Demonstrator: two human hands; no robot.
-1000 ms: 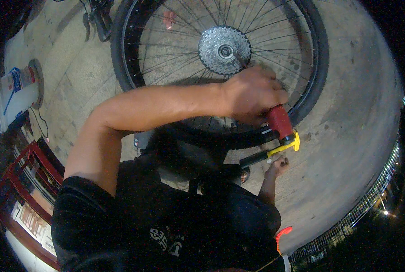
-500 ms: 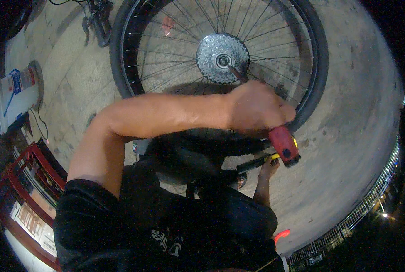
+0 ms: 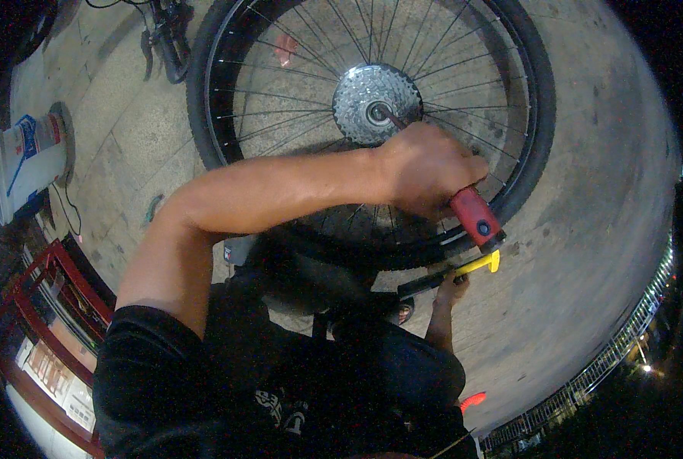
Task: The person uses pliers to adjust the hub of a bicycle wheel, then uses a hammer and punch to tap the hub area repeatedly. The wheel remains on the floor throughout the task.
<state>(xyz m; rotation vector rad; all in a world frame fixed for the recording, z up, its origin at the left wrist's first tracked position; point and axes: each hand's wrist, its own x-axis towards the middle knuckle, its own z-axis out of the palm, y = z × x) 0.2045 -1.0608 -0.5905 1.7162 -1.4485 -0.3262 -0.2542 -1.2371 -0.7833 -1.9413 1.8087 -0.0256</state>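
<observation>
From where I stand, the floor (image 3: pixel 601 191) is what takes the eye: pale, dull, crossed by seams toward the left and blotched with dark stains, its far edge curving off to a lit fence (image 3: pixel 617 352), a bright lamp (image 3: pixel 647 369) and black night. Over that floor, at the top middle, is the wheel (image 3: pixel 539 115) — tyre on, silver cassette (image 3: pixel 360 92) facing up, and the ground with a red scrap (image 3: pixel 285 50) showing between the spokes. The person's left hand (image 3: pixel 433 170) is clamped round a red tool (image 3: pixel 475 214), whose thin shaft slants to the middle of the cassette. Lower, near the tool's butt, the right hand (image 3: pixel 452 289) is closed on a hammer (image 3: pixel 477 265) with a yellow head and dark handle; I cannot tell whether head and butt touch. A sandalled foot (image 3: pixel 405 309) rests on the floor just below the handle. Off to the left stands a pale bucket (image 3: pixel 39 168) with blue on it, a loose cable (image 3: pixel 71 208) beside it, and nearer the person a red frame (image 3: pixel 57 251) with a whitish carton (image 3: pixel 58 379) — while a dark bike part (image 3: pixel 171 61) sits at the top left, well apart from the hands.
</observation>
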